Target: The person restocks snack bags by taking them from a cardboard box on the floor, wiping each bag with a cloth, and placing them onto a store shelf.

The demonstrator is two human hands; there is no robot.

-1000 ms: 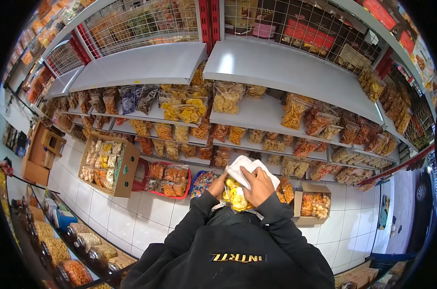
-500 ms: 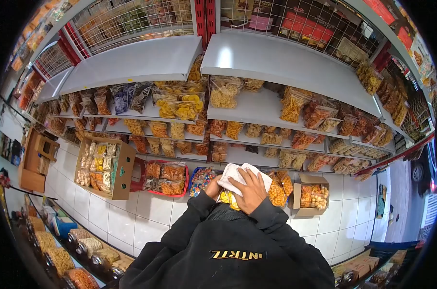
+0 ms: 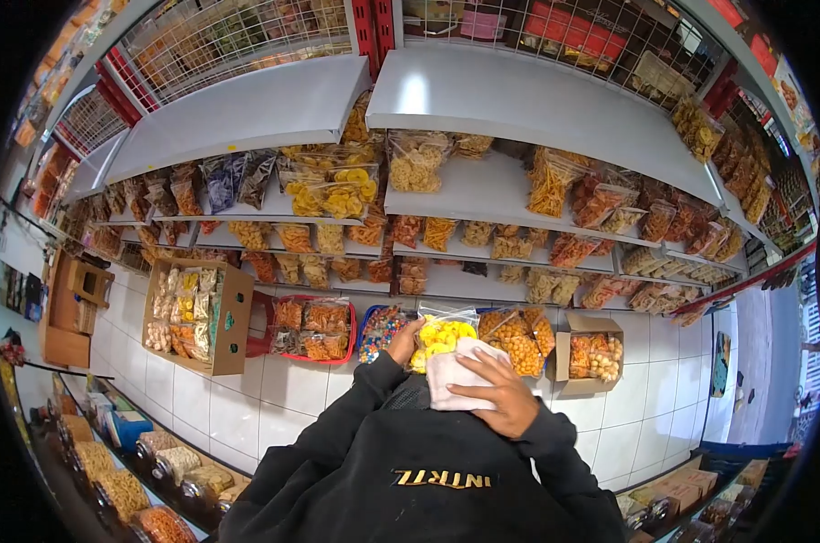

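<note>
My left hand (image 3: pixel 405 342) grips the left edge of a clear plastic bag of yellow chips (image 3: pixel 444 331), held upright in front of my chest. A folded white cloth (image 3: pixel 448 380) lies against the lower part of that bag. Pressed on the cloth is my right hand (image 3: pixel 496 391), its fingers spread over it and the thumb side out of sight. The cloth hides the bottom of the bag.
Shelves (image 3: pixel 518 109) of bagged snacks rise ahead. On the tiled floor stand a tall carton (image 3: pixel 233 317), a red basket (image 3: pixel 351 339), a blue basket (image 3: pixel 364 317) and a small carton (image 3: pixel 577 385). Jars (image 3: pixel 125 493) of snacks are at lower left.
My right hand and the cloth have slid down and toward me, uncovering the upper part of the bag. My left hand keeps its grip and has shifted slightly up.
</note>
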